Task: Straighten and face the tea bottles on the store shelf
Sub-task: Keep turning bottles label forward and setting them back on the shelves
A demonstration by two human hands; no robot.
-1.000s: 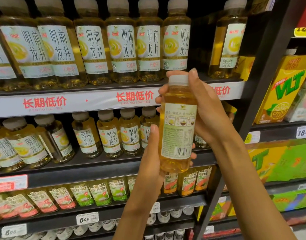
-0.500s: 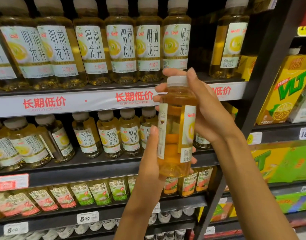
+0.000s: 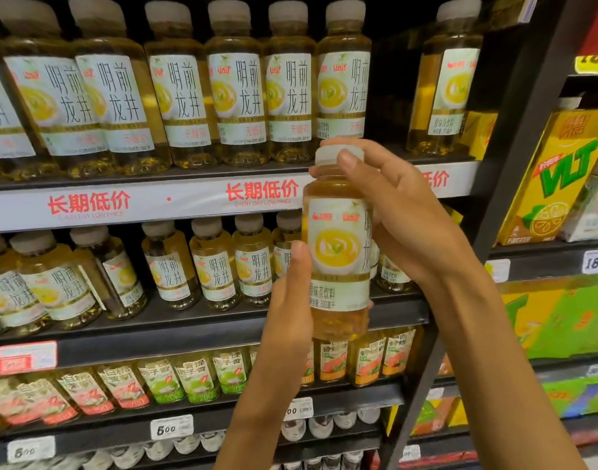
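Head view: the tea bottle [image 3: 338, 256] is held upright in front of the shelves, cap up, its long axis vertical and its front label turned toward the camera. The left hand [image 3: 290, 300] grips its lower half, thumb on the label, while the right hand [image 3: 402, 215] wraps its cap and neck. Behind it, rows of matching bottles [image 3: 236, 96] stand on the top shelf [image 3: 138, 205].

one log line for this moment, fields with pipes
left hand holds bottle low | right hand grips its cap end | bottle upright, off shelf, front label nearly facing camera
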